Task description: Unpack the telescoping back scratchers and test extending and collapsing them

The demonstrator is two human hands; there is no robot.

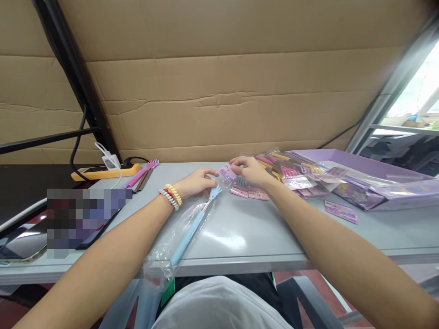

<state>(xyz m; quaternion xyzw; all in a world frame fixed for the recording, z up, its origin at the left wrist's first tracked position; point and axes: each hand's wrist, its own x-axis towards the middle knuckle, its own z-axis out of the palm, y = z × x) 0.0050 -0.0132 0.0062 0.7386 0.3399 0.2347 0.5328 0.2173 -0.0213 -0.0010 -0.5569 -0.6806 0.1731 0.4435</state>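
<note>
A light blue back scratcher [188, 236] with a claw-shaped head and a metal neck lies slanted across the table's front part. Around it is a clear plastic bag [161, 256], its lower end hanging over the table edge. My left hand [198, 181], with beaded bracelets at the wrist, is closed on the upper end of this bag, beside the claw. Between the fingers of my right hand [249, 169] is a small purple printed card [227, 172], tilted at the bag's mouth. Pink printed cards [248, 192] lie just below my right hand.
Several bagged back scratchers [291, 171] are heaped at the right, by a purple box [377, 173]. A loose card [341, 211] lies before the box. At the left are a pink back scratcher [137, 178], a yellow power strip [106, 172] and a tablet [103, 228]. Cardboard [219, 91] walls the back.
</note>
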